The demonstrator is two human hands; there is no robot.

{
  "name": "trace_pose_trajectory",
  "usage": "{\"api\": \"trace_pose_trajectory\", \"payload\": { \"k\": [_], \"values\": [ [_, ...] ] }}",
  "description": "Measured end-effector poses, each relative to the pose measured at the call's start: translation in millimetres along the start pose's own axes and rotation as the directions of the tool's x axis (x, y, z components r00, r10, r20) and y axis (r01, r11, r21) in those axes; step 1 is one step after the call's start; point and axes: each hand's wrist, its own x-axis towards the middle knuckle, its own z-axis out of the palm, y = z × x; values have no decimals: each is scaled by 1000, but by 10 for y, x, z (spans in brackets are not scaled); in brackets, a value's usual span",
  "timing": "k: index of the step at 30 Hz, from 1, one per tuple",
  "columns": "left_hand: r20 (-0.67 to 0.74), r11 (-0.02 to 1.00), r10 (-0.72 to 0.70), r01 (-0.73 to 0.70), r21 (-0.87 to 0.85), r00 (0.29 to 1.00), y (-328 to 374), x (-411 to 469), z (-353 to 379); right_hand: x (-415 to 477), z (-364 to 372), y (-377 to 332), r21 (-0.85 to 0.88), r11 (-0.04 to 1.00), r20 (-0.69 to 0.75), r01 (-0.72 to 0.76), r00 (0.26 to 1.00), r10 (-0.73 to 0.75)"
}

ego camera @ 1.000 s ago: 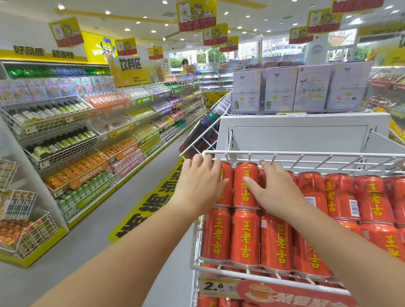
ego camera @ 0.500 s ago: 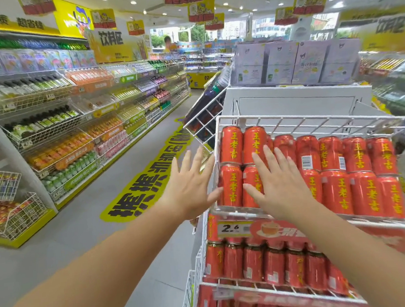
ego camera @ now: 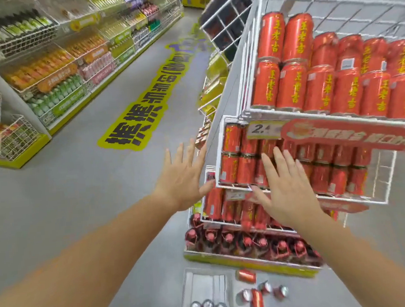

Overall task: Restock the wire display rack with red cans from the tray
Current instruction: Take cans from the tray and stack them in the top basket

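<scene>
Hands: your left hand (ego camera: 182, 176) and right hand (ego camera: 288, 190) are both spread flat, fingers straight, holding nothing. Right one sits in front of the mid tier (ego camera: 219, 183) of the wire display rack (ego camera: 249, 52); contact w/ stock can't be confirmed.

Tray (ego camera: 202, 284) is on the floor (ego camera: 66, 188), near, below the rack, w/ three red cans (ego camera: 208, 306) at its near edge. Loose cans (ego camera: 257, 303) lie just right of it, some on their sides.

Risk: these may roll or get kicked as you bend down. Top tier (ego camera: 315, 116) is stacked two high, so a careless push could tip cans out.
</scene>
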Motion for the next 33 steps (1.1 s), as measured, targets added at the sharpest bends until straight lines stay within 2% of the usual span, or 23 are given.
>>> {"api": "trace_pose_trajectory", "payload": {
  "k": [7,11,16,21,26,28,33],
  "values": [
    [204,994,-57,75,-84,977,136,-669,1328,-479,1331,-267,49,993,230,105,967,-113],
    [340,989,-61,103,-107,938,328,-1117,2405,-876,2400,-386,97,983,376,153,909,-179],
    [531,979,-83,168,-113,843,618,-1645,3804,-1407,3788,-464,136,969,539,207,805,-248],
    [651,980,-57,168,-110,757,921,-2017,5103,-1919,5095,-498,185,970,630,155,739,-238],
    [719,981,-21,154,-120,695,1209,-2266,6281,-2438,6222,-560,215,974,737,71,643,-210],
    [742,973,4,168,-157,671,1302,-2303,6664,-2601,6625,-591,224,974,786,41,583,-206],
    [746,923,71,239,-301,662,1415,-2213,7476,-2734,7392,-639,235,970,819,-63,550,-163]
  ]
}}
